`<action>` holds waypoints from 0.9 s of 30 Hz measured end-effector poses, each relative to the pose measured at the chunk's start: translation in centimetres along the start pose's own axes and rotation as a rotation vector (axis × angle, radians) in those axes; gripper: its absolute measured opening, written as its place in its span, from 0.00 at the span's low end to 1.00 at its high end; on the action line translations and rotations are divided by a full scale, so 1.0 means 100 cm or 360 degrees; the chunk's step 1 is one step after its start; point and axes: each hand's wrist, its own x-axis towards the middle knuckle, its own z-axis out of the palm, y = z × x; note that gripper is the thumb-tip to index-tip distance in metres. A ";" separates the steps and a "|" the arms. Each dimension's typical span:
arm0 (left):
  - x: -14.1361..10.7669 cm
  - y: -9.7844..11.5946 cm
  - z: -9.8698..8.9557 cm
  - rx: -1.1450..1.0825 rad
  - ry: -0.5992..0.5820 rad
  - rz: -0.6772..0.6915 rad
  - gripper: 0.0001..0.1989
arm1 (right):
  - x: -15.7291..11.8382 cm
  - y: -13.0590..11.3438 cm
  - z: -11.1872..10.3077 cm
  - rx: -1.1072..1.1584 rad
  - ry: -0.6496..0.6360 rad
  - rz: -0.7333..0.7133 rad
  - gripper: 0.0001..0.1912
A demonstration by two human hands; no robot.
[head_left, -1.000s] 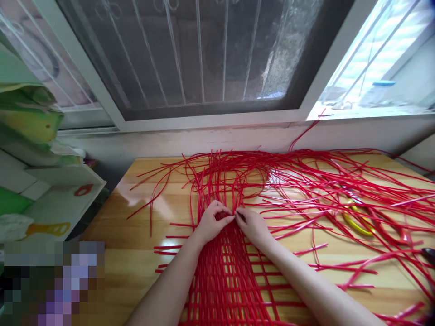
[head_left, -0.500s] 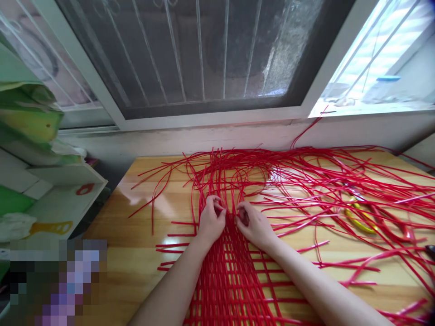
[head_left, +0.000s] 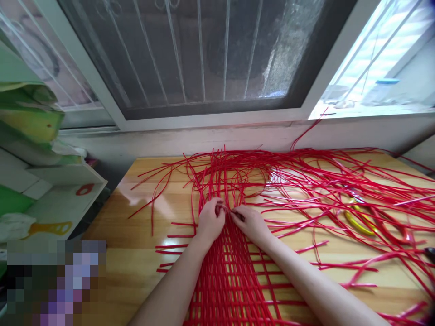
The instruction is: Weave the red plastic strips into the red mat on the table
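Note:
A woven mesh of red strips [head_left: 231, 276] lies on the wooden table, its loose strip ends spreading out at both sides and toward the window. At the mesh's far edge my left hand [head_left: 212, 219] is closed, thumb and fingertips pinching red strips. Just right of it my right hand [head_left: 249, 224] is also closed on the strips, its fingertips near those of my left hand. The exact strip in each pinch is partly hidden by the fingers.
Loose red strips [head_left: 306, 167] cover the table's back and right. Pliers with yellow and red handles [head_left: 360, 219] lie among them. A barred window stands behind the table [head_left: 136, 253]. A shelf [head_left: 78, 176] is at the left.
My right hand has moved slightly left, bringing its fingertips closer to my left hand. My left hand has barely shifted.

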 end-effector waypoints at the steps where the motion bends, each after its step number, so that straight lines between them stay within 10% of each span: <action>1: 0.000 0.001 0.000 0.0116 -0.0006 0.0049 0.10 | 0.000 0.000 0.001 0.0011 0.0011 0.0004 0.09; 27: 0.009 0.005 0.018 0.0673 0.0141 0.0035 0.15 | 0.000 0.001 -0.002 0.0424 0.0128 0.0208 0.09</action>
